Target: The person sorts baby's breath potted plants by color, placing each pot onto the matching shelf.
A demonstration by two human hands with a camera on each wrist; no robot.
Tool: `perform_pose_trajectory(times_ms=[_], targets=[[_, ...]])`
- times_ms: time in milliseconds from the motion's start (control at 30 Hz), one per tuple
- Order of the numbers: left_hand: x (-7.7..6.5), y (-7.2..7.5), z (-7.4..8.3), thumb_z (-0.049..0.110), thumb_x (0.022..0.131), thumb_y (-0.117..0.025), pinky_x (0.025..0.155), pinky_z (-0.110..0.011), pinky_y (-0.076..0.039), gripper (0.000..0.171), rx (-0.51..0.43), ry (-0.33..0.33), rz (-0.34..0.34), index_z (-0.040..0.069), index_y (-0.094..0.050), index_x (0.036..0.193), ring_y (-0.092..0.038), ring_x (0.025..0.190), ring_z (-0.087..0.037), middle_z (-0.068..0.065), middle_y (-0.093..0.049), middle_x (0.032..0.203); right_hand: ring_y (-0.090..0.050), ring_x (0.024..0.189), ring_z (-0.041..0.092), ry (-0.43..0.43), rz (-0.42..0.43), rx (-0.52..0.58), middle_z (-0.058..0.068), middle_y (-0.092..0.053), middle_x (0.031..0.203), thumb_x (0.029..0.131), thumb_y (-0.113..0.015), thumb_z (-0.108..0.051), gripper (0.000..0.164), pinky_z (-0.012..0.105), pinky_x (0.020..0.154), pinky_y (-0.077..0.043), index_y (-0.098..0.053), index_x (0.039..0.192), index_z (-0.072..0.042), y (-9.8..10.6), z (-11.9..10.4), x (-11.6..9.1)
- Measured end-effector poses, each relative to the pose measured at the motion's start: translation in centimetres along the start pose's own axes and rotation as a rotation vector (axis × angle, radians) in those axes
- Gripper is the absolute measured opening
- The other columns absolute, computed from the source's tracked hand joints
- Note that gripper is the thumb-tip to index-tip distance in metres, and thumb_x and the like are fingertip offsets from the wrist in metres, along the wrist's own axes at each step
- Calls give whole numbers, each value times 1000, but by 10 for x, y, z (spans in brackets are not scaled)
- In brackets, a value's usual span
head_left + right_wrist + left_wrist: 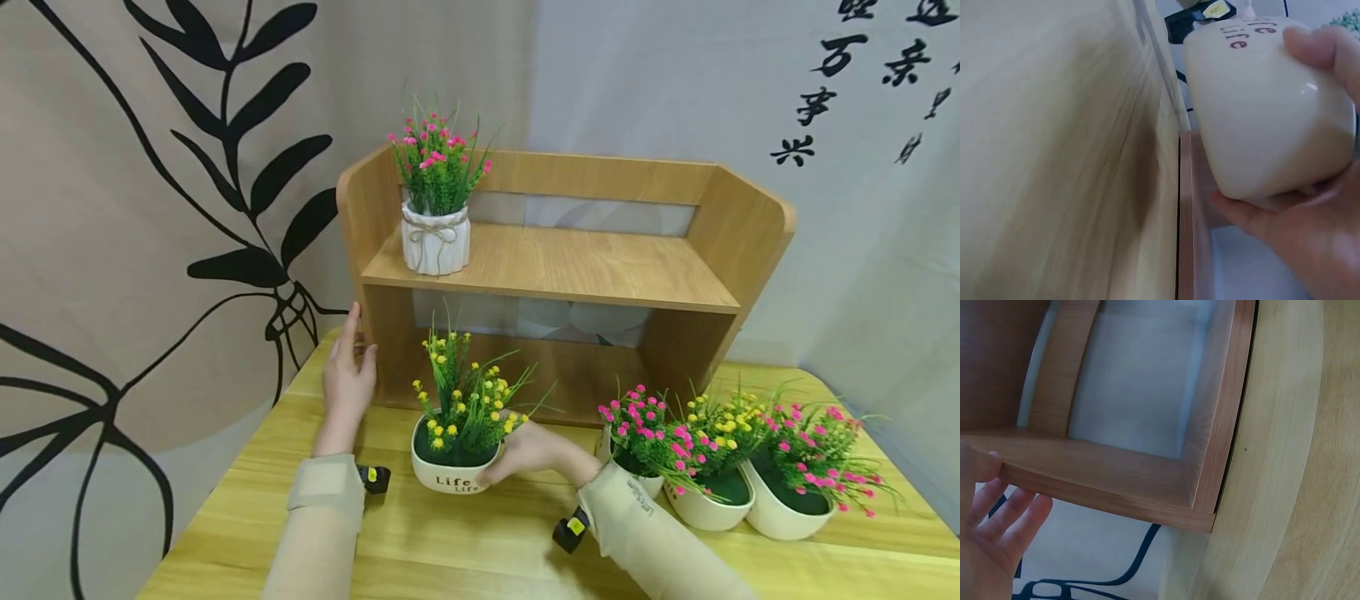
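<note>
Yellow-flowered pot (454, 454) sits at six o'clock in my head view, gripped by the right hand (534, 450) above the table (465, 558). At its ten o'clock, I have the left hand (348, 379) touching the shelf (577, 262), fingers fairly straight; three flowerpots (708, 508) stand at three.

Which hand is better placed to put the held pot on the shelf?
Probably the right hand: it grips the yellow-flowered pot in front of the shelf; the left hand touches the shelf's side.

Held pot (444, 478) smooth, glossy, ceramic-look; shelf (592, 260) & tbl. (457, 550) wood-look w/ grain; backdrop (615, 83) matt cloth.
</note>
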State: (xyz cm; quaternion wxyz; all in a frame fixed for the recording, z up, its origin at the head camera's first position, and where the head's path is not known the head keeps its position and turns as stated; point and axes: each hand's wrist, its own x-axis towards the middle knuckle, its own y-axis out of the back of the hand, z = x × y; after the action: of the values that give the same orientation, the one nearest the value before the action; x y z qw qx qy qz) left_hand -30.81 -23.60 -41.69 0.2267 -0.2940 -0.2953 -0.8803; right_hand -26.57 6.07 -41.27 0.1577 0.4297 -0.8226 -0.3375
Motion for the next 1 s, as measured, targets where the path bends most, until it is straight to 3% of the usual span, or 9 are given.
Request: perform_pose_trajectory(times_ms=[67, 167, 200, 267, 400, 433, 500, 733, 1000], targets=[[0, 0, 0, 0, 95, -58, 75, -49, -55, 76, 1, 1, 1, 36, -25, 154, -59, 101, -37, -21, -54, 126, -59, 104, 2, 59, -37, -182, -8, -72, 86, 79, -77, -25, 24, 32, 110, -31, -76, 99, -11, 2, 1, 2], [0, 1, 0, 0, 95, -58, 75, -49, -54, 77, 0, 6, 2, 36, -25, 154, -59, 101, -38, -22, -54, 126, -49, 123, 7, 11, -65, -251, -5, -70, 67, 81, -75, -28, 15, 41, 116, -18, -79, 77, -14, 5, 4, 7], [0, 1, 0, 0, 95, -57, 75, -49, -54, 76, 1, 7, 1, 36, -25, 154, -59, 102, -38, -22, -54, 126, -42, 130, 11, -41, -55, -180, -6, -70, 67, 80, -76, -28, 14, 41, 116, -17, -79, 76, -15, 5, 5, 10], [0, 2, 0, 0, 95, -57, 75, -50, -54, 76, 3, 9, 0, 36, -24, 154, -59, 102, -38, -22, -54, 126, -37, 134, 21, -79, 8, 28, -4, -73, 83, 76, -79, -20, 16, 42, 115, -21, -78, 89, -10, 6, 8, 17], [-1, 2, 0, 0, 95, -57, 74, -49, -54, 76, 10, 12, -3, 36, -24, 154, -59, 102, -37, -21, -54, 128, -49, 121, 17, -15, 100, 229, -4, -63, 120, 67, -83, -9, 63, 37, 107, -36, -61, 126, -11, 9, 16, 31], [-1, 2, 0, 0, 95, -57, 74, -49, -54, 76, 11, 12, -2, 36, -24, 154, -59, 101, -37, -21, -54, 128, -53, 116, 15, 8, 114, 249, -3, -59, 125, 66, -84, -7, 72, 36, 104, -40, -55, 132, -12, 10, 18, 33], [-1, 2, 0, 1, 95, -58, 73, -49, -54, 76, 13, 13, 0, 36, -25, 154, -59, 101, -37, -20, -54, 128, -53, 112, 11, -28, 134, 251, -4, -59, 123, 66, -84, -10, 73, 32, 101, -40, -54, 132, -14, 13, 20, 36], [-1, 1, 0, 1, 95, -57, 74, -50, -54, 76, 13, 6, -4, 36, -24, 154, -59, 102, -37, -20, -53, 130, -56, 110, 16, -16, 183, 344, 3, -61, 121, 67, -80, -3, 70, 35, 100, -43, -54, 131, -9, 20, 25, 42], [-1, 0, 2, 0, 95, -58, 75, -49, -54, 77, 4, 4, -7, 36, -24, 154, -59, 102, -36, -20, -52, 131, -55, 112, 15, 45, 223, 321, 2, -59, 125, 66, -79, 0, 74, 34, 101, -41, -52, 134, -10, 23, 31, 47]])
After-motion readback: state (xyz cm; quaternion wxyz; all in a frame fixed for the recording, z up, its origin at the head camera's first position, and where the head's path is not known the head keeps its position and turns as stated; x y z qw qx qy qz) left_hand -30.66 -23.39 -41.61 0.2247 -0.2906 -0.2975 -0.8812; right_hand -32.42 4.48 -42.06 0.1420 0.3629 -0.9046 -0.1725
